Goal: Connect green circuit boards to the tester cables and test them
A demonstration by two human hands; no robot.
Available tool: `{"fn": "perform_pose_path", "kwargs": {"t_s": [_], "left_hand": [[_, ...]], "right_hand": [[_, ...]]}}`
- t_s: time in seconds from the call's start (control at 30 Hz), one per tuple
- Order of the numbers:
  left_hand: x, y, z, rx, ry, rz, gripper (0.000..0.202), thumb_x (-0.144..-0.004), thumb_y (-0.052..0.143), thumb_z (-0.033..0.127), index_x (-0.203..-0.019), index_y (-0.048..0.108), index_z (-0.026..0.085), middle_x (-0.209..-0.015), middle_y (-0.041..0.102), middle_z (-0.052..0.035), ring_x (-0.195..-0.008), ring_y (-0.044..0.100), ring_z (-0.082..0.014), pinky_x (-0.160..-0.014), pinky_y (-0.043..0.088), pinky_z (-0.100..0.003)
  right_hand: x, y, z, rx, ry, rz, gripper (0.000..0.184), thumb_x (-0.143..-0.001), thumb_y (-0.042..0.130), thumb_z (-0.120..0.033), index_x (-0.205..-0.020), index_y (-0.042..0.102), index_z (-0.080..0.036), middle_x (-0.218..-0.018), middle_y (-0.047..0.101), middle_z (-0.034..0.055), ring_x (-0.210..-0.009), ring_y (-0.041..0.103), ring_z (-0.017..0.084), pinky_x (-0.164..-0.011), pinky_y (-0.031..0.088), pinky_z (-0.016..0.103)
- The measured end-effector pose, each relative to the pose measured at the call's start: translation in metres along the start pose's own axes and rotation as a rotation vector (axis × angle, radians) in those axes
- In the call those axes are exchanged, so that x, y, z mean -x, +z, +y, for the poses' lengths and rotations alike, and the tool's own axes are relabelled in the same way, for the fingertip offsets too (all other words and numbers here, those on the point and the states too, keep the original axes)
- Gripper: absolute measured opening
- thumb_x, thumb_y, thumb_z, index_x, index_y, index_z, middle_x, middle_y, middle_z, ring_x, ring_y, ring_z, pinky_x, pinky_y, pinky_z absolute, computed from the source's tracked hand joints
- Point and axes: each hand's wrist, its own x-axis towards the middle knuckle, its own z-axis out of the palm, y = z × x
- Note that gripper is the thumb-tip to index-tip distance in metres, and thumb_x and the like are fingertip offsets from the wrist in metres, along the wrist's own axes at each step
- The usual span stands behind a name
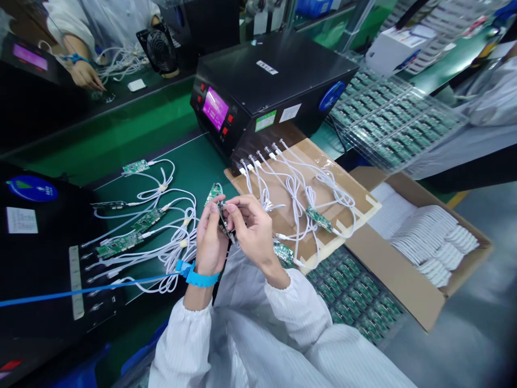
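My left hand (210,242), with a blue wrist strap (197,275), is closed around a small circuit board (222,220) held edge-on above the table front. Thumb and forefinger of my right hand (255,230) are pinched together at the board's upper end; what they grip is hidden. Just beyond my fingertips shows another green circuit board (213,193). To the right, a board with a white cable (319,218) lies on the brown cardboard sheet (347,188), and one more board (283,252) sits beside my right wrist.
A black tester with a lit screen (216,108) stands ahead, white cables plugged into its front. Left lie cabled boards (119,244) and a second black box (36,242). Trays of boards (396,118) and a carton (398,258) of white pieces are right. A co-worker's hand (86,74) is across.
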Motion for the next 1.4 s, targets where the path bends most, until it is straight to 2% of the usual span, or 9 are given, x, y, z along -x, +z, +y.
{"fn": "perform_pose_path", "kwargs": {"t_s": [0.27, 0.47, 0.73, 0.87, 0.93, 1.0, 1.13, 1.27, 1.4], "left_hand": [[0.001, -0.002, 0.001, -0.018, -0.011, -0.012, 0.03, -0.091, 0.075, 0.048, -0.108, 0.077, 0.024, -0.083, 0.06, -0.0007, -0.07, 0.054, -0.0108, -0.086, 0.057, -0.027], [-0.001, -0.006, 0.001, -0.015, -0.033, -0.046, 0.031, -0.092, 0.076, 0.046, -0.11, 0.077, 0.021, -0.083, 0.061, -0.0015, -0.071, 0.055, -0.0109, -0.076, 0.052, -0.022], [-0.005, -0.012, 0.002, -0.006, -0.103, -0.064, 0.033, -0.088, 0.079, 0.046, -0.11, 0.076, 0.021, -0.113, 0.07, -0.0065, -0.1, 0.068, -0.0191, -0.09, 0.054, -0.031], [-0.008, -0.013, 0.001, 0.03, -0.149, -0.066, 0.034, -0.086, 0.081, 0.046, -0.108, 0.076, 0.021, -0.103, 0.07, -0.0044, -0.083, 0.065, -0.0143, -0.077, 0.055, -0.027], [-0.008, -0.013, 0.0, 0.03, -0.134, -0.055, 0.031, -0.088, 0.08, 0.045, -0.108, 0.076, 0.021, -0.102, 0.07, -0.0044, -0.083, 0.065, -0.0139, -0.076, 0.055, -0.026], [-0.009, -0.013, -0.001, 0.024, -0.12, -0.048, 0.03, -0.089, 0.079, 0.044, -0.107, 0.076, 0.021, -0.107, 0.07, -0.0051, -0.092, 0.067, -0.0157, -0.082, 0.056, -0.027], [-0.009, -0.013, -0.002, 0.004, -0.124, -0.076, 0.034, -0.088, 0.08, 0.046, -0.109, 0.076, 0.02, -0.109, 0.071, -0.0057, -0.104, 0.07, -0.0196, -0.097, 0.056, -0.034], [-0.01, -0.014, -0.002, 0.015, -0.143, -0.076, 0.038, -0.086, 0.081, 0.049, -0.111, 0.074, 0.02, -0.114, 0.072, -0.0072, -0.115, 0.069, -0.0237, -0.107, 0.054, -0.039], [-0.011, -0.015, 0.0, 0.03, -0.161, -0.016, 0.026, -0.091, 0.072, 0.042, -0.105, 0.075, 0.02, -0.116, 0.073, -0.0072, -0.124, 0.066, -0.0237, -0.109, 0.053, -0.036]], "right_hand": [[-0.002, -0.004, -0.002, 0.028, 0.007, -0.05, 0.017, -0.104, 0.061, -0.04, -0.101, 0.066, -0.023, -0.1, 0.06, 0.0021, -0.063, 0.059, 0.008, -0.064, 0.056, 0.027], [-0.004, -0.006, -0.006, 0.046, -0.016, -0.08, 0.015, -0.105, 0.06, -0.037, -0.1, 0.067, -0.024, -0.105, 0.062, 0.0035, -0.063, 0.058, 0.008, -0.065, 0.056, 0.029], [-0.006, -0.007, -0.009, 0.109, -0.052, -0.072, 0.012, -0.102, 0.064, -0.033, -0.101, 0.072, -0.024, -0.104, 0.068, 0.0053, -0.083, 0.066, 0.015, -0.073, 0.059, 0.032], [-0.005, -0.007, -0.007, 0.012, 0.042, -0.078, 0.013, -0.1, 0.068, -0.036, -0.102, 0.073, -0.024, -0.107, 0.069, 0.004, -0.062, 0.059, 0.008, -0.059, 0.055, 0.029], [-0.005, -0.007, -0.006, -0.024, 0.093, -0.068, 0.014, -0.1, 0.068, -0.038, -0.104, 0.073, -0.025, -0.11, 0.069, 0.004, -0.059, 0.057, 0.007, -0.056, 0.054, 0.028], [-0.004, -0.007, -0.006, -0.012, 0.105, -0.054, 0.015, -0.099, 0.069, -0.039, -0.104, 0.073, -0.025, -0.111, 0.069, 0.0048, -0.068, 0.063, 0.011, -0.061, 0.058, 0.029], [-0.005, -0.008, -0.008, 0.068, 0.033, -0.047, 0.014, -0.099, 0.068, -0.037, -0.102, 0.076, -0.025, -0.109, 0.069, 0.0064, -0.093, 0.07, 0.018, -0.075, 0.063, 0.032], [-0.008, -0.005, -0.009, 0.111, -0.016, -0.046, 0.014, -0.1, 0.067, -0.034, -0.101, 0.077, -0.025, -0.106, 0.07, 0.0063, -0.096, 0.07, 0.019, -0.079, 0.064, 0.034], [-0.007, -0.002, -0.007, 0.122, -0.024, -0.106, 0.012, -0.099, 0.068, -0.032, -0.1, 0.078, -0.027, -0.106, 0.072, 0.0049, -0.104, 0.069, 0.021, -0.094, 0.062, 0.04]]}}
